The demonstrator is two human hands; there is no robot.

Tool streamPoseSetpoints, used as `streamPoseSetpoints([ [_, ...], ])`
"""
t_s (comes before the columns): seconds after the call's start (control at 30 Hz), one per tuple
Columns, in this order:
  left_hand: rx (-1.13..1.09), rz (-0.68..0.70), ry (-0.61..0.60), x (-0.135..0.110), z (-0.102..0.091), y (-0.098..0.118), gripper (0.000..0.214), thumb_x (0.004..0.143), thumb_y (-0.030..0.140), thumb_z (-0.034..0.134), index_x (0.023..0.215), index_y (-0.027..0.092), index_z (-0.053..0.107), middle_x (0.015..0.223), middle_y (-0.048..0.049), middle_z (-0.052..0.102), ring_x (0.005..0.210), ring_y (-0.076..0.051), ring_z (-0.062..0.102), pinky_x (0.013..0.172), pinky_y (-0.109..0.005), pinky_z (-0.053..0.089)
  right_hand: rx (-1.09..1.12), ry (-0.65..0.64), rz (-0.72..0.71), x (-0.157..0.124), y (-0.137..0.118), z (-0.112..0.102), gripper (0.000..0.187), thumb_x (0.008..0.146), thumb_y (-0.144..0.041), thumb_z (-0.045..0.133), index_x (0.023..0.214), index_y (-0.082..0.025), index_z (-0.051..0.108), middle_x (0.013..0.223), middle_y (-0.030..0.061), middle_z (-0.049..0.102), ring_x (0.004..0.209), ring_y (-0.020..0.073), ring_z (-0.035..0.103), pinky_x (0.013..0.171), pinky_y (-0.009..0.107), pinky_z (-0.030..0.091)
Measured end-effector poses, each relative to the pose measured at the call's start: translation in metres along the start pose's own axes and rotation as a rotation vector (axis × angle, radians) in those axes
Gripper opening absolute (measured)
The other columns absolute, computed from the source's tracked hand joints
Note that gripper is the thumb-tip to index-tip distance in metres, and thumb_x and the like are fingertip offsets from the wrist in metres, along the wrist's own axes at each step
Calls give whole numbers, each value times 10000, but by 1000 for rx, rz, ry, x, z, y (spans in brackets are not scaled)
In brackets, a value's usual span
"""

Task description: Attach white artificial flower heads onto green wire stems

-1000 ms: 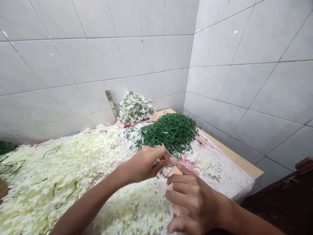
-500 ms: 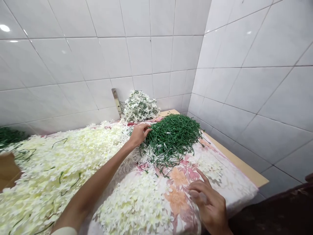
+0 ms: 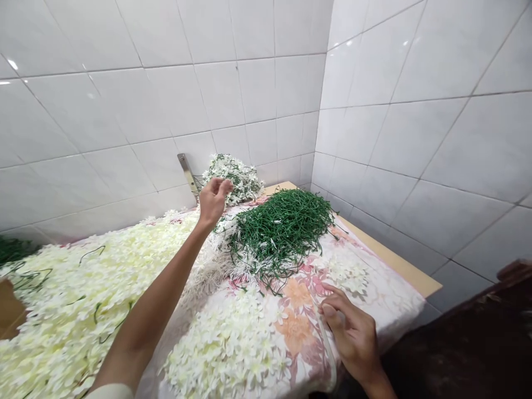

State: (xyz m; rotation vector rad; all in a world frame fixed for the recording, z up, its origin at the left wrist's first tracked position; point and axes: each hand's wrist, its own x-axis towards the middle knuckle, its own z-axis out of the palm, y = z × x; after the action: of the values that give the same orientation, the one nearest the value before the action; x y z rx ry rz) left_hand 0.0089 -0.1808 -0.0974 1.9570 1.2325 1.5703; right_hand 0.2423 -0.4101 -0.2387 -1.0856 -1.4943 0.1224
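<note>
My left hand (image 3: pixel 213 198) is raised above the table, palm up with its fingers curled loosely, just left of the bunch of assembled white flowers (image 3: pixel 233 176) leaning at the back wall. I cannot make out anything in it. A heap of green plastic stems (image 3: pixel 282 228) lies to its right on the floral cloth (image 3: pixel 366 288). My right hand (image 3: pixel 353 332) rests low on the cloth near the table's front edge, fingers bent and spread, holding nothing. Loose cream flower heads (image 3: pixel 83 288) cover the left of the table, with a smaller pile (image 3: pixel 233 349) in front of me.
White tiled walls close the table in at the back and right. A bare wooden table edge (image 3: pixel 399 265) shows along the right side. A metal bracket (image 3: pixel 188 174) stands against the back wall. More green stems (image 3: pixel 12 249) lie at the far left. Dark wood furniture (image 3: pixel 490 338) is at lower right.
My left hand left the green stem heap and rose up and left toward the flower bunch at the wall. My right hand stayed low on the cloth after the two hands parted.
</note>
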Motion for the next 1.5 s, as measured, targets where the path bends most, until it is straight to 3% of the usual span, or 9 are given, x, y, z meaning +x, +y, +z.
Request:
streamPoseSetpoints([
  [0.23,-359,-20,-16,-34,7,29,346,874,544,517,837,222,394,611,25,642,496,-124,633,462,-209,522,-17,37,62,0,-2,-1,247,900,-235,494,660,-200,540,565,-18,538,673,172,634,835,332,524],
  [0.37,-450,-187,-34,-41,15,20,324,898,511,499,820,216,389,528,50,594,394,-96,568,394,-170,470,-33,15,107,0,-2,-1,247,901,-228,495,660,-200,542,612,0,581,685,172,632,748,291,511],
  [0.5,-603,-413,38,-44,22,6,295,910,447,521,796,205,395,514,62,564,347,-77,517,365,-152,420,-44,3,145,-3,-1,-1,246,906,-234,492,673,-196,560,640,14,605,730,178,637,693,268,489],
  [0.6,-680,-476,92,-47,26,6,312,913,455,512,776,200,398,518,63,542,350,-68,492,368,-150,404,-24,-23,200,2,-5,2,237,907,-260,502,690,-192,568,648,10,610,672,162,618,636,256,474],
  [0.77,-804,-462,209,-56,31,31,323,951,461,432,762,204,379,498,83,443,347,-40,393,353,-122,312,59,-184,188,36,-30,12,169,905,-318,516,938,-188,619,784,22,670,728,162,640,671,263,487],
  [0.97,-971,-384,261,-71,33,60,277,964,408,429,781,200,413,559,62,475,415,-48,448,437,-145,395,147,-523,219,80,-54,46,440,835,-430,614,1181,-170,537,809,20,681,696,159,631,654,277,485],
  [1.07,-962,-256,267,-78,33,64,271,943,418,472,787,205,412,590,57,492,470,-60,482,481,-161,435,162,-590,261,83,-57,64,426,842,-478,596,1127,-162,574,762,16,668,636,147,602,595,260,458],
  [1.33,-850,19,242,-83,40,56,284,909,464,510,817,217,406,613,64,493,503,-71,498,464,-182,426,355,-397,339,81,-51,79,302,961,-363,388,843,-171,588,587,-15,592,482,109,556,506,227,421],
  [1.5,-770,71,293,-67,31,37,336,865,535,524,833,221,408,630,58,496,496,-68,480,460,-197,401,163,-576,250,80,-41,73,262,941,-324,449,794,-175,607,639,-8,602,534,117,530,532,242,386],
])
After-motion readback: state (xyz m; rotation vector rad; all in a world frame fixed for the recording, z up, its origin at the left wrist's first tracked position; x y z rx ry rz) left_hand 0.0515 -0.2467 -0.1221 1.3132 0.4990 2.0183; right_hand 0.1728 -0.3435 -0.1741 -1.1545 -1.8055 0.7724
